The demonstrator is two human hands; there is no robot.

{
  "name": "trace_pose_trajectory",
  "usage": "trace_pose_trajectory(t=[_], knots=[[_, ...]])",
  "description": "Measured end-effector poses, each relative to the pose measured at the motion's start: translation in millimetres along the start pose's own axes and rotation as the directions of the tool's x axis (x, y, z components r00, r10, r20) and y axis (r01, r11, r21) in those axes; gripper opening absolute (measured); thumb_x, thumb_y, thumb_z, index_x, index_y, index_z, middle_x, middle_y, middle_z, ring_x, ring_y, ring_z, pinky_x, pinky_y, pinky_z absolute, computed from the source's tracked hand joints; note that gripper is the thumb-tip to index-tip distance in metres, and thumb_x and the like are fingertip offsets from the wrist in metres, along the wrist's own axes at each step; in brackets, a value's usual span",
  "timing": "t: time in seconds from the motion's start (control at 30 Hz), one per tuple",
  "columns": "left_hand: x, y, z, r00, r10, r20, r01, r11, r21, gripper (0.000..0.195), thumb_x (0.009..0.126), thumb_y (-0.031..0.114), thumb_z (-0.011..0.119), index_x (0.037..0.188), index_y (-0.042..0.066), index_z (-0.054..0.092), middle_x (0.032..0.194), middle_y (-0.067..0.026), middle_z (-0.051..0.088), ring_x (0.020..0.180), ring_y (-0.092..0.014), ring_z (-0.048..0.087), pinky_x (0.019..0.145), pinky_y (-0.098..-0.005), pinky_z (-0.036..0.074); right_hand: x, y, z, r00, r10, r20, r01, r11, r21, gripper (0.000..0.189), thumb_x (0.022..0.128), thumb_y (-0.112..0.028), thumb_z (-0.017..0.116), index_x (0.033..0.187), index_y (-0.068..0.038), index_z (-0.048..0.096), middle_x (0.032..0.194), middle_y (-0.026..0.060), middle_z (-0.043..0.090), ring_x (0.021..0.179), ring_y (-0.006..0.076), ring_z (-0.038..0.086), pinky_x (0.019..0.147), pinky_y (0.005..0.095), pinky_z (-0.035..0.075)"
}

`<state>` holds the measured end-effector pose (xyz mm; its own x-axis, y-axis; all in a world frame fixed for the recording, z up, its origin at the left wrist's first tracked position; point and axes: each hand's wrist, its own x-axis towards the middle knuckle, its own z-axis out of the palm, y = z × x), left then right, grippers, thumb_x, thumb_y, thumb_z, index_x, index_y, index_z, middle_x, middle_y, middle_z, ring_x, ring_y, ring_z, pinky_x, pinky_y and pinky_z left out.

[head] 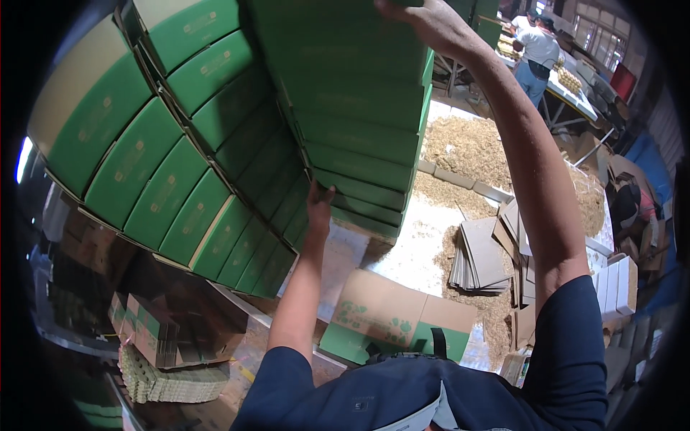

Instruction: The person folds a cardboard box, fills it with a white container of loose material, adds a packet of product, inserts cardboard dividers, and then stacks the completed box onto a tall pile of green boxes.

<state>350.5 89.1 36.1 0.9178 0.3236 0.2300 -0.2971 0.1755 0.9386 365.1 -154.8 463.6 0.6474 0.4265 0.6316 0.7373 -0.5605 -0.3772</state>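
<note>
Tall stacks of green cardboard boxes rise before me and to the left. My left hand touches the lower part of the nearer box stack, its thumb and fingers apart. My right hand is raised at the top edge of the picture against the upper box of that stack; its fingertips are partly cut off and blurred. Whether either hand bears any weight cannot be told. Below my arms lies a flattened brown and green carton, close to my body.
Wood shavings cover part of a white surface on the right, with grey cardboard sheets piled there. Egg trays and folded cartons stand lower left. Two people are at a table with egg trays, upper right.
</note>
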Motion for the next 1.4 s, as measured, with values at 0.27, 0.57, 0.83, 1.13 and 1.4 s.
trace_pose_trajectory(t=[0.27,0.57,0.83,1.13,1.4], knots=[[5,-31,-18,0.996,0.008,-0.083,-0.002,0.997,0.071,0.062,0.091,-0.001,0.066,0.148,0.000,0.043,0.142,-0.0106,0.053,0.127,-0.020,0.049,0.105,-0.0293,0.038,-8,-10,-4,0.984,0.155,0.091,-0.157,0.987,0.025,0.059,0.094,-0.053,0.055,0.120,0.000,0.063,0.101,0.0160,0.069,0.095,0.0240,0.064,0.086,0.0367,0.048],[14,-22,-34,1.000,0.010,0.000,-0.010,0.995,-0.102,0.063,0.092,-0.004,0.062,0.150,0.000,0.039,0.147,-0.0111,0.050,0.128,-0.019,0.050,0.107,-0.0288,0.038,-12,-2,-13,0.998,0.050,0.030,-0.056,0.951,0.305,0.053,0.093,-0.045,0.062,0.122,0.000,0.065,0.107,0.0099,0.070,0.099,0.0168,0.062,0.089,0.0332,0.048],[16,12,-17,0.998,0.063,-0.006,-0.063,0.994,-0.089,0.065,0.092,-0.002,0.062,0.152,0.002,0.036,0.157,-0.0135,0.037,0.141,-0.023,0.039,0.111,-0.0318,0.035,-10,19,-15,0.995,-0.024,-0.097,0.045,0.974,0.221,0.069,0.088,-0.056,0.063,0.132,-0.003,0.059,0.118,0.0165,0.067,0.110,0.0257,0.063,0.099,0.0384,0.048],[8,37,-15,0.998,0.055,0.001,-0.055,0.993,-0.108,0.064,0.093,-0.003,0.060,0.152,0.002,0.036,0.156,-0.0146,0.037,0.142,-0.025,0.038,0.110,-0.0326,0.036,-13,32,-7,0.953,-0.084,-0.290,0.095,0.995,0.022,0.092,0.080,-0.072,0.064,0.137,0.000,0.056,0.120,0.0242,0.066,0.111,0.0318,0.065,0.100,0.0414,0.049],[-21,24,-35,0.999,0.043,-0.025,-0.043,0.999,-0.021,0.064,0.094,-0.003,0.059,0.153,0.002,0.034,0.158,-0.0120,0.035,0.142,-0.025,0.037,0.112,-0.0349,0.035,-8,32,-6,0.965,-0.075,-0.251,0.090,0.995,0.046,0.094,0.081,-0.072,0.062,0.146,-0.006,0.047,0.133,0.0220,0.057,0.123,0.0316,0.056,0.105,0.0457,0.043]])
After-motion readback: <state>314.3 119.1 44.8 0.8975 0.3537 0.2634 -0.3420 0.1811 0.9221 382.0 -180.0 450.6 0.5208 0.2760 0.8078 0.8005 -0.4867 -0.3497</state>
